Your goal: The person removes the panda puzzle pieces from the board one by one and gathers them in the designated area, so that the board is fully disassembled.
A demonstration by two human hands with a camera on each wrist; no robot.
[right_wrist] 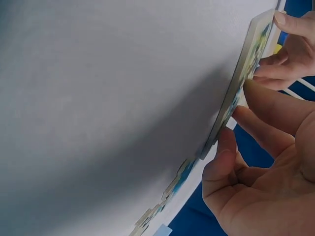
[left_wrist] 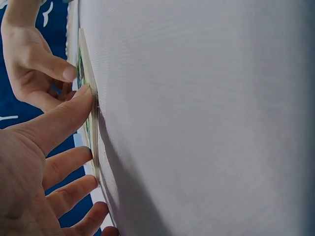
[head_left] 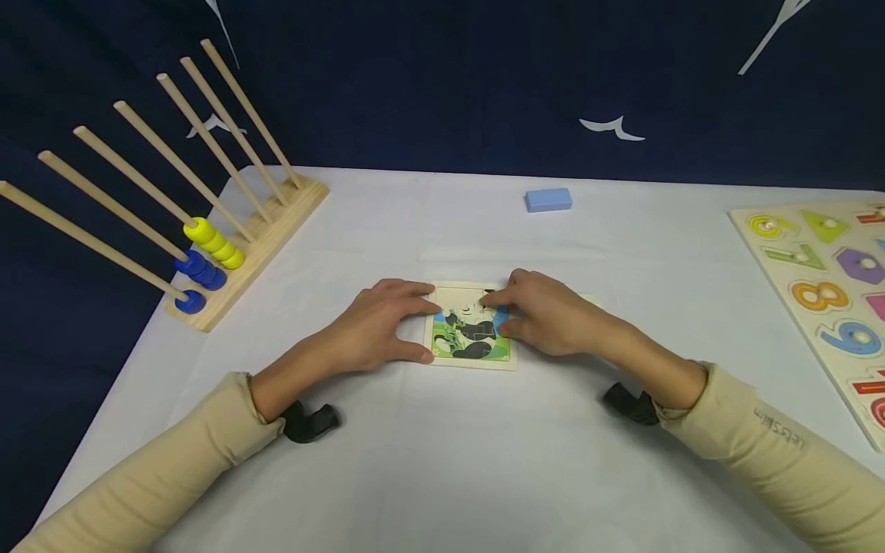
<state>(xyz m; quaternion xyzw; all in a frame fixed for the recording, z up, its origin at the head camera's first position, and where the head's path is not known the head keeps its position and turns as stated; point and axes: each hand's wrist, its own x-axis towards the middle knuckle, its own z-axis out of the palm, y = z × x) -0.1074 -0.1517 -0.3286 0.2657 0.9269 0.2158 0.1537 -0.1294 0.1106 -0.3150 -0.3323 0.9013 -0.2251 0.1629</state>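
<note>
A small square panda jigsaw puzzle (head_left: 472, 349) in a pale wooden frame lies on the white table between both hands. My left hand (head_left: 376, 322) touches its left side, thumb at the near corner and fingers spread along the frame's edge. My right hand (head_left: 556, 315) is over the right side, its index fingertip on the panda picture near a dark ear patch and its thumb lower down at the right edge. No separate piece shows between the right hand's fingers. Several loose puzzle pieces (right_wrist: 179, 182) lie beyond the board in the right wrist view, mostly hidden by the right hand in the head view.
On the left stands a wooden peg abacus (head_left: 259, 250) with blue and yellow beads. A light blue block (head_left: 548, 200) sits toward the back. At right lies a number and shape peg board (head_left: 805, 280). A dark blue curtain (head_left: 442, 84) hangs behind the table.
</note>
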